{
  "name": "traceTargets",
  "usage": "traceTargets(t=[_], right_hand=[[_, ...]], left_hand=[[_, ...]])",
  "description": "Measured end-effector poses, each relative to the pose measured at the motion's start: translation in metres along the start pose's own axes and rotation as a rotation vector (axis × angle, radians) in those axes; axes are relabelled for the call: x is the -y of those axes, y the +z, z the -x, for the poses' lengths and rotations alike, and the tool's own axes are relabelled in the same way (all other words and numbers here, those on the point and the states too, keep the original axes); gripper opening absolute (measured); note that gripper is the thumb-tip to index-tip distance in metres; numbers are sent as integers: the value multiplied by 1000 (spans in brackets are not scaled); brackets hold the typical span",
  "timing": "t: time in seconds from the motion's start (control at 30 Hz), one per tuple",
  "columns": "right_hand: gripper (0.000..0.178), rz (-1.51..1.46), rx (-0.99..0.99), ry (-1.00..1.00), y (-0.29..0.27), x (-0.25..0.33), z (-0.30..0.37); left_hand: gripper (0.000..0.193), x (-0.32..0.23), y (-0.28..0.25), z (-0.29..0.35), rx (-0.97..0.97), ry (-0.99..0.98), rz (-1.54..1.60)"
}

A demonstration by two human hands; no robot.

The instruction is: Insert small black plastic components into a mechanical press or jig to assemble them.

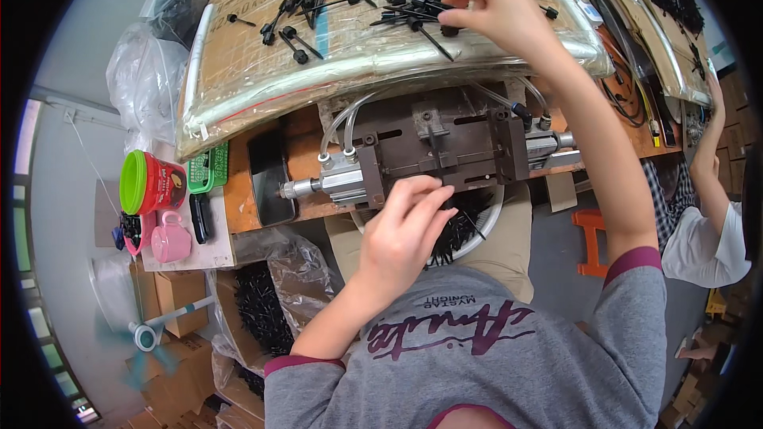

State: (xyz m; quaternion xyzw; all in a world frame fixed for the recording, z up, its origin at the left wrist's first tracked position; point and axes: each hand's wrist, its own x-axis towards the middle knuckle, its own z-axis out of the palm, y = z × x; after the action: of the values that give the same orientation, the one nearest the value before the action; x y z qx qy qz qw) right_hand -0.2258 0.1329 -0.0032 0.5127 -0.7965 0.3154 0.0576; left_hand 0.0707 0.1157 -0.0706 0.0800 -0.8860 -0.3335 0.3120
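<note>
Cluttered workbench [246,190] with cardboard tray [262,55], right hand [497,11] pinching one of the black plastic fasteners [413,7] from the pile under its fingers, left hand [405,230] fingers curled at front of metal pneumatic fixture [437,147], grip contents can't tell, white bowl [493,218] of fasteners just below it

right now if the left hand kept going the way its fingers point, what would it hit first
Probably the dark metal fixture of the pneumatic press. The left hand points up and away from the person, its fingertips already at the fixture's near edge, seemingly touching. Depth is hard to judge from this overhead view.
</note>
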Motion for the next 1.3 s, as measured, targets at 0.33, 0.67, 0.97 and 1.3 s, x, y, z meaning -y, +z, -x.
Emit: traceTargets(t=[0.33, 0.67, 0.97, 1.3], right_hand=[[38, 8, 278, 65, 6, 1, -41], [18, 24, -216, -625, -8, 29, 90], [19, -68, -164, -241, 7, 40, 80], [19, 144, 269, 8, 9, 54, -16]], left_hand=[[27, 24, 36, 16, 143, 114, -426], [44, -8, 10, -18, -41, -277, 414], [31, 3, -8, -1, -74, -101, 106], [30, 28, 41, 17, 46, 135, -364]])
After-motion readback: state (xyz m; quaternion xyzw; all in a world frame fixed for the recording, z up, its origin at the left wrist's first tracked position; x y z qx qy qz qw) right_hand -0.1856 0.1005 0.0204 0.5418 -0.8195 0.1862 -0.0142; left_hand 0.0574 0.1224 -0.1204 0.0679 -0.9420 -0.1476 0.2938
